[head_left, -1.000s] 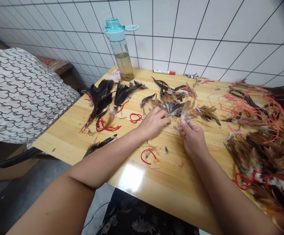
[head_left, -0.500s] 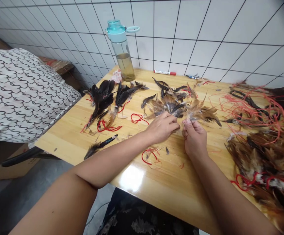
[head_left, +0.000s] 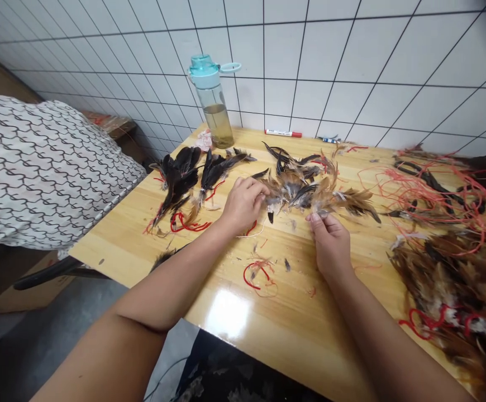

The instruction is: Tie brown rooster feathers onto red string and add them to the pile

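My right hand [head_left: 332,240] pinches the pale base of a brown feather bunch [head_left: 346,201] between thumb and forefinger. The bunch fans out to the right, away from the fingers, low over the table. Its neighbour is a loose pile of brown and dark feathers [head_left: 290,187], which lies between my hands. At the left edge of that pile is my left hand [head_left: 243,205], fingers curled down and together, their tips partly hidden. A thin white thread [head_left: 256,234] trails on the table just below it. Part of a red cord [head_left: 251,228] shows beside this hand.
Dark feather bunches [head_left: 178,178] and red cords [head_left: 184,223] lie left. A water bottle [head_left: 215,106] and a marker [head_left: 282,133] stand or lie by the tiled wall. Tangled red string [head_left: 419,190] and a big brown feather heap [head_left: 452,268] fill the right. Patterned cloth [head_left: 50,173] hangs left.
My left hand has moved left, away from my right hand, to the pile's left edge. My right hand stays at the brown bunch. The view has tilted up slightly.
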`<state>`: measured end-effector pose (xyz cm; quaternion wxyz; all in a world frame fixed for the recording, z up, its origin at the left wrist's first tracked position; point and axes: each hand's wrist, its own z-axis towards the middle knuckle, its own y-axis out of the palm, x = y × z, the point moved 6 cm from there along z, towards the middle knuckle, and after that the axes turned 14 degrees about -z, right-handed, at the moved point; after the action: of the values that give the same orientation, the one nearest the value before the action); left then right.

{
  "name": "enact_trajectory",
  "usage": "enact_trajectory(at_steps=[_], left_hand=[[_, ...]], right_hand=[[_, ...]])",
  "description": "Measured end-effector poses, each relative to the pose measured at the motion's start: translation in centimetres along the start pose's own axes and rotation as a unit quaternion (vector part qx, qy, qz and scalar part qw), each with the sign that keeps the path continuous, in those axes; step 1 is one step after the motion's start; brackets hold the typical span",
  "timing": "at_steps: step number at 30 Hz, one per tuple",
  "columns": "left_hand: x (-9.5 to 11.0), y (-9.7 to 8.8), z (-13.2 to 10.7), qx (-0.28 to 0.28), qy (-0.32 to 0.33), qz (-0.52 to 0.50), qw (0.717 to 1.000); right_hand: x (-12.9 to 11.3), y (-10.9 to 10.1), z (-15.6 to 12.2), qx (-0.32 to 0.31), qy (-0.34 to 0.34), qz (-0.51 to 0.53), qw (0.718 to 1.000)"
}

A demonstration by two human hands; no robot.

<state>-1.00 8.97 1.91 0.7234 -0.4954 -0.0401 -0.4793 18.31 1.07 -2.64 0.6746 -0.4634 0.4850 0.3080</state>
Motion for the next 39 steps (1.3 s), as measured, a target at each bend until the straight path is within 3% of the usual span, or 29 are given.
enact_trajectory(at_steps=[7, 13, 18, 26, 33, 39], left_hand=[[-0.1, 0.7, -0.2, -0.027, 0.0, 0.011, 1.0], [-0.2, 2.5, 0.0, -0.067, 0.012, 0.02, 0.997], [1.3, 2.0, -0.1, -0.078, 0.048, -0.022, 0.996], [4.2, 1.6, -0.7, -0.155, 0.116, -0.027, 0.981], [5.4, 1.3, -0.9, -0.136, 0.151, 0.028, 0.979], [6.0, 1.4, -1.1, -0.135, 0.168, 0.067, 0.974]], right_hand=[[-0.6, 0.0, -0.1, -0.007, 0.018, -0.014, 1.0], [-0.7, 0.2, -0.1, -0.015, 0.011, -0.037, 0.999], [-0.4, 0.2, -0.1, -0.01, 0.006, -0.05, 0.999], [-0.4, 0.3, -0.2, -0.011, -0.004, -0.108, 0.994], [-1.7, 0.6, -0.2, -0.015, -0.087, -0.173, 0.981], [-1.3, 1.3, -0.1, -0.051, -0.108, -0.194, 0.974]])
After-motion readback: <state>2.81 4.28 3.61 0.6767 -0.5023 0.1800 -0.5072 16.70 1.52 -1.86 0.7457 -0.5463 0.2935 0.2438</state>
